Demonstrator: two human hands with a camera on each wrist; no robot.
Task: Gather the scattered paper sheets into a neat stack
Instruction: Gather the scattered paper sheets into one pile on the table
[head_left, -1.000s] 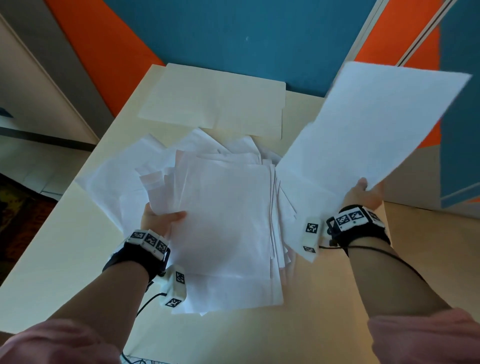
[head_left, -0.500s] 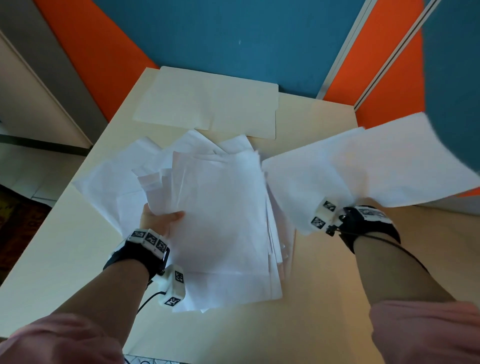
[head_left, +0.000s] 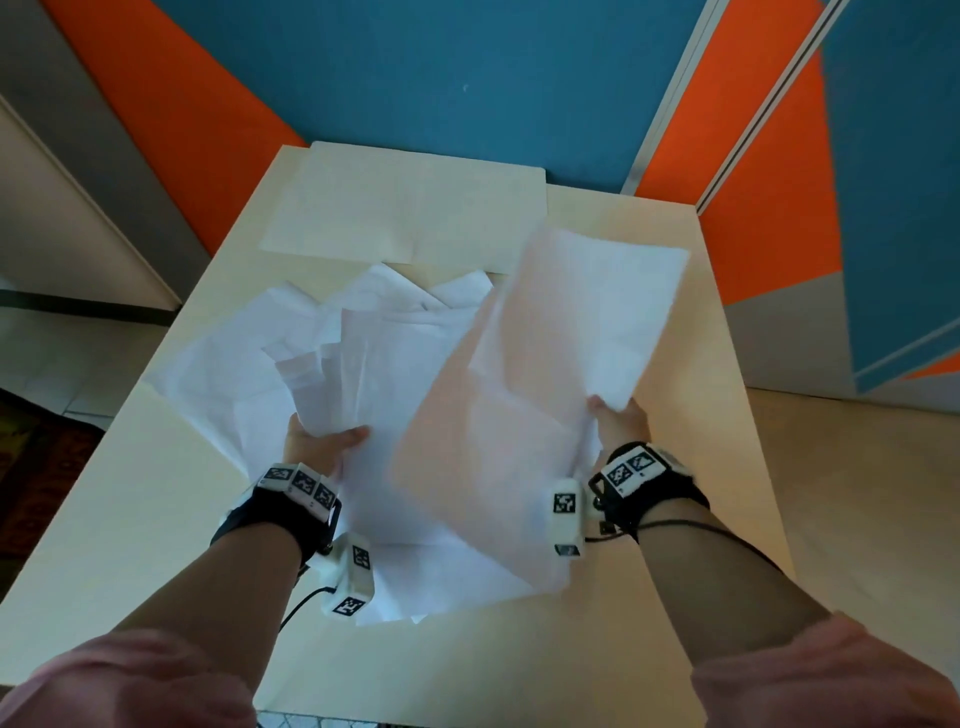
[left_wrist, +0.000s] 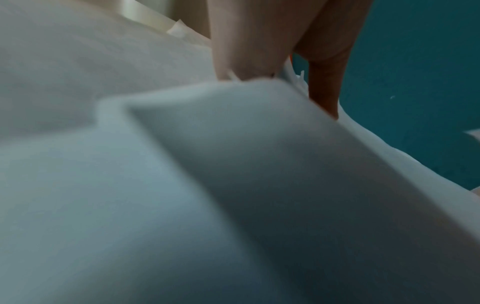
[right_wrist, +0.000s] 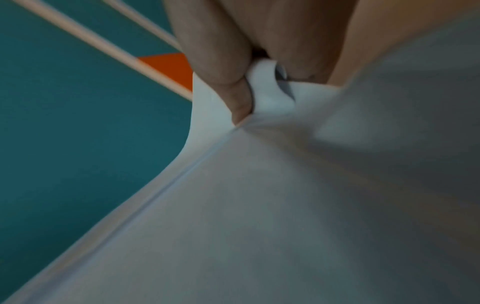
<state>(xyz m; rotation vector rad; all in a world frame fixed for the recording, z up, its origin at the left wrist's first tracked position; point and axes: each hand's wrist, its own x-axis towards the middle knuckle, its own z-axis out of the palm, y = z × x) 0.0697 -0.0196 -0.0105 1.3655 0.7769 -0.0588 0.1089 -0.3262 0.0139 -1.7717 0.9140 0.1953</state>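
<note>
Dim, soft daylight. In the head view the sheet (head_left: 545, 374) at 3 o'clock is motion-blurred, edges bowed. Both wrist views are blurry, shadowed toward 5 o'clock.

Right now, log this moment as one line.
left hand: grips white paper pile | right hand: pinches loose white sheets over pile | stack: unfinished

You are standing at a pale cream table (head_left: 649, 639) in what looks like an office or study room. Behind its far edge rise wall panels (head_left: 467, 78) painted teal and orange in slanted blocks, split by pale vertical trim strips (head_left: 670, 98), a finish typical of a workplace or school. Loose white paper sheets (head_left: 395, 364) cover the middle of the table, and an opened cream file folder (head_left: 405, 208) lies flat along the far edge. Pale floor tiles (head_left: 857, 493) show beyond the right edge.
</note>
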